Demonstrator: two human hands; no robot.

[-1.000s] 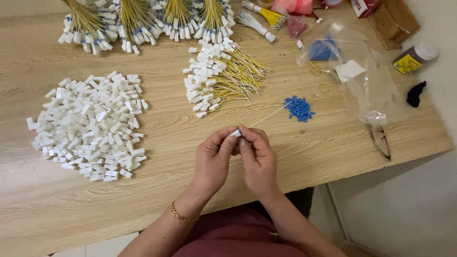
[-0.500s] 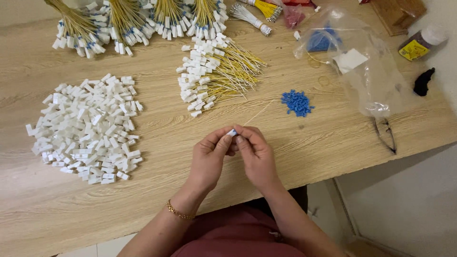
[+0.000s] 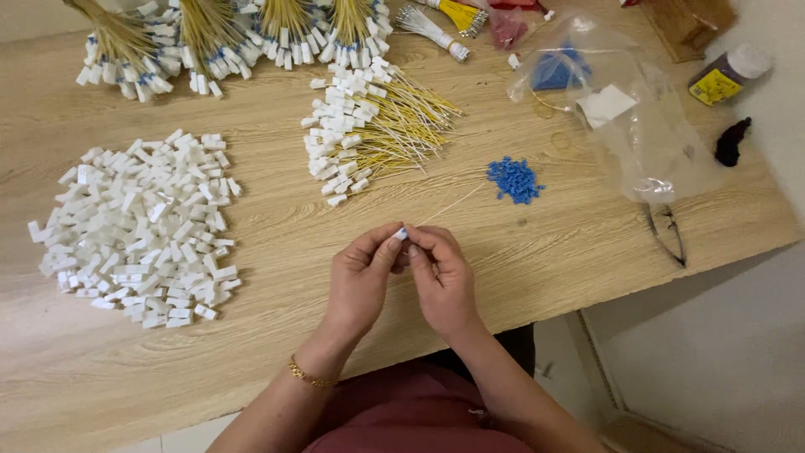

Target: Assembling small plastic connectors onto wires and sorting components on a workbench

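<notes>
Our left hand (image 3: 362, 277) and right hand (image 3: 443, 278) both pinch one small white plastic connector (image 3: 402, 234), its thin yellow wire (image 3: 453, 202) trailing toward the little heap of blue plastic bits (image 3: 514, 179). It sits just nearer us than that heap. We'd judge steady fingertips and a straight wire matter most.

A clear plastic bag (image 3: 637, 134) holding blue and white contents is seen at the desk's (image 3: 537, 268) far right; a yellow-labelled dark bottle (image 3: 726, 75) lies beyond it.
</notes>
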